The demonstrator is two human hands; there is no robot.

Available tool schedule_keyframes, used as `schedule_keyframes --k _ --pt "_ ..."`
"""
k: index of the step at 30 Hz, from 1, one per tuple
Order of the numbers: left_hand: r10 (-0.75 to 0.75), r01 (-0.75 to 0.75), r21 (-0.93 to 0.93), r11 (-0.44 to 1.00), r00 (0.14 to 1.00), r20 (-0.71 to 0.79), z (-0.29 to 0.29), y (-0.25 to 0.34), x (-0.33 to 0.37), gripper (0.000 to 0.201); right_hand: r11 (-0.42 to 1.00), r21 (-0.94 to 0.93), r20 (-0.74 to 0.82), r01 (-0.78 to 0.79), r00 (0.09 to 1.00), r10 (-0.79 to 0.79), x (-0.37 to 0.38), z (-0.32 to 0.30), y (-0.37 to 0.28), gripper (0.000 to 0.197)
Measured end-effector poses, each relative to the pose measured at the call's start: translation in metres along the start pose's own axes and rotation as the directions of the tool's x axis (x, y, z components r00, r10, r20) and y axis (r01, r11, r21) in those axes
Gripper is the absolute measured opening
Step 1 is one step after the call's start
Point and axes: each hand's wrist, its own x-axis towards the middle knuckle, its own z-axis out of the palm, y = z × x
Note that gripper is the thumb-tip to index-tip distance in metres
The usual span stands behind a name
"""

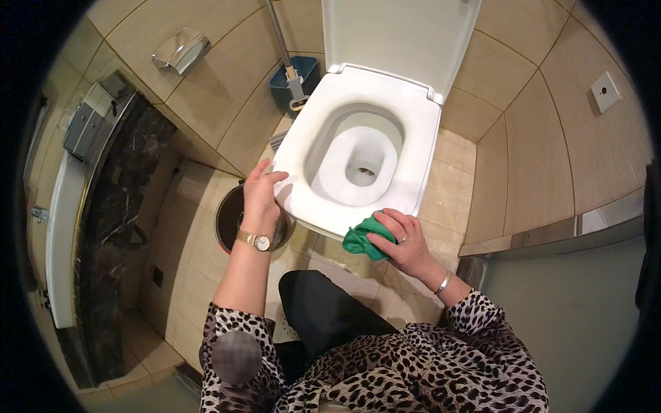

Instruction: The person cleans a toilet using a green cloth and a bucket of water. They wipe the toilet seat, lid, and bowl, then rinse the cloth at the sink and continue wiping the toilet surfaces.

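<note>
In front of me is a white toilet with its lid (399,34) raised and its seat (292,148) down. My left hand (260,196) is at the seat's front left corner, thumb over the top and the other fingers along the side edge, partly hidden. My right hand (406,241) is closed around a crumpled green cloth (368,237), which touches the seat's front right edge. A little water lies in the bowl (361,168).
A dark round bin (231,217) stands on the floor beside my left forearm. Behind it, a teal container (303,76) and a long handle (279,34) lean by the wall. A metal paper holder (182,51) is on the left wall; a dark marble counter (110,199) runs along the left.
</note>
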Motion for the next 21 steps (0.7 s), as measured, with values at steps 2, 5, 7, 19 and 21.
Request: schedule_keyframes --k 2,5,7,19,21 --pt "0.003 -0.003 0.02 1.0 1.0 0.013 -0.001 0.014 -0.001 0.066 0.997 -0.026 -0.057 0.077 0.995 -0.078 0.01 -0.013 0.013 0.043" --pt "0.101 -0.096 -0.06 0.994 0.992 0.072 -0.006 0.047 -0.005 0.057 0.996 -0.035 -0.159 0.077 0.984 -0.082 0.038 -0.045 0.022 0.039" --pt "0.187 -0.167 -0.206 0.964 0.979 0.082 0.003 0.074 -0.024 0.048 0.998 0.041 -0.243 -0.04 0.969 0.048 0.063 -0.068 0.03 0.04" --pt "0.402 -0.453 0.881 0.135 0.838 0.369 -0.004 -0.092 0.0 0.062 0.779 -0.102 -0.578 -0.619 0.674 0.46 0.254 -0.172 0.203 0.073" --pt "0.397 -0.452 0.888 0.08 0.832 0.388 0.007 -0.102 -0.007 0.061 0.724 -0.187 -0.676 -0.664 0.621 0.396 0.27 -0.167 0.246 0.07"
